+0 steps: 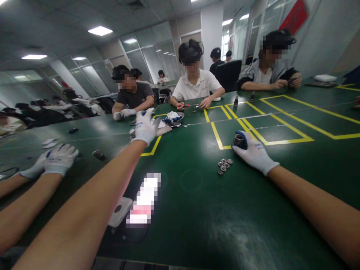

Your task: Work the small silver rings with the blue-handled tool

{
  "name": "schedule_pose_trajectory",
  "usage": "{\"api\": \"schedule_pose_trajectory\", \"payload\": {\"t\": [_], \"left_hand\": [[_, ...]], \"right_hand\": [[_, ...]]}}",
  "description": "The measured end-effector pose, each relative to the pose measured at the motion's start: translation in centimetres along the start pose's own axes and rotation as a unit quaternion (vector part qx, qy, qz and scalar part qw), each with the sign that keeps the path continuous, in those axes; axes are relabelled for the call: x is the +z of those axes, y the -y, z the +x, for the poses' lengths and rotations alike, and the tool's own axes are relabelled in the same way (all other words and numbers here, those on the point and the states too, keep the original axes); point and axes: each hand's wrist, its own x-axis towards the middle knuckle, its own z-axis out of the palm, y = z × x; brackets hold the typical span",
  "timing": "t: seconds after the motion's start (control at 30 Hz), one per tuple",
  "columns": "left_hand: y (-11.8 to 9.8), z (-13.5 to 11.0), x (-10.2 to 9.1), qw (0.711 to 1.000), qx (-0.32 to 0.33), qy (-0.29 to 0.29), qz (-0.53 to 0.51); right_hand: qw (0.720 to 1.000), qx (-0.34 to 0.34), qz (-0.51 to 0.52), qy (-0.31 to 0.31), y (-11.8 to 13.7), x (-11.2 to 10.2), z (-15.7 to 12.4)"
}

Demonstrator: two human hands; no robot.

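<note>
In the head view, right of centre, our white-gloved right hand grips a dark, hollow metal cylinder; we judge it stiff, fairly heavy, best held around its outer wall. Left of centre, we cannot tell whether our white-gloved left hand grasps anything.

A dark, round part sits shiny rim upward in the gloved right hand, small silvery discs lie clustered near it, and a pale, soft-looking item lies beside the left hand.
</note>
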Motion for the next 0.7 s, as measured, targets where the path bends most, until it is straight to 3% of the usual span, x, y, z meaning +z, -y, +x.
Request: {"api": "schedule_pose_trajectory", "payload": {"t": [0.1, 0.2, 0.3, 0.43, 0.57, 0.7], "left_hand": [[-8.0, -0.8, 5.2, 0.995, 0.044, 0.01, -0.094], [-15.3, -4.5, 9.4, 0.969, 0.125, 0.054, -0.206], [-19.9, -8.9, 12.3, 0.94, 0.09, 0.096, -0.316], [-21.2, -12.0, 13.6, 0.896, 0.01, 0.148, -0.418], [-20.7, -12.4, 13.0, 0.863, 0.019, 0.205, -0.462], [-21.0, -12.4, 12.5, 0.853, 0.029, 0.233, -0.466]], "right_hand": [[1.0, -0.001, 0.01, 0.003, 0.1, -0.1, -0.1], [1.0, -0.009, 0.019, 0.01, -0.1, 0.0, -0.1], [0.999, -0.034, 0.022, 0.0, -0.4, 0.1, -0.1], [0.998, -0.048, 0.029, 0.002, 0.0, 0.2, -0.1], [0.997, -0.059, 0.04, 0.006, 1.5, 0.1, -0.4], [0.996, -0.083, 0.038, 0.011, 2.6, 0.0, -0.7]]}}
